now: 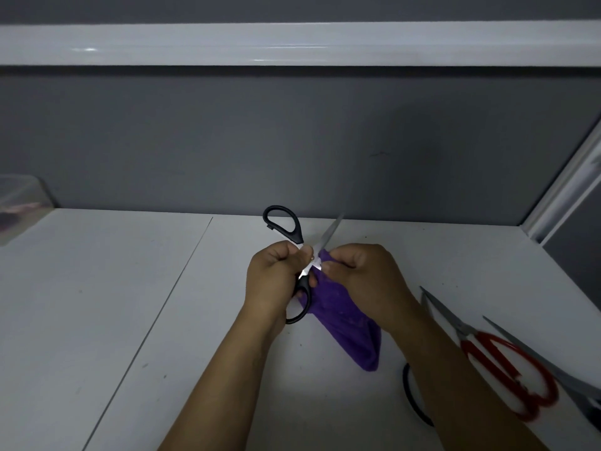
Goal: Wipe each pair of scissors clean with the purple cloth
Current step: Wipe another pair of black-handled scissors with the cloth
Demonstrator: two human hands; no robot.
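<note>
White table (pixel 97 304), left hand (pixel 268 278) gripping black scissors (pixel 294 231), right hand (pixel 367 275) pinching purple cloth (pixel 341 323) against the blade base

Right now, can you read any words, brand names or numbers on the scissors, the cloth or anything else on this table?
No text can be read anywhere in this view.
Black-handled scissors: no marking shows.
Purple cloth: plain, no label shows.
Red-handled scissors: blurred, nothing legible.
Clear container at the far left: dim and blurred, nothing legible.
</note>
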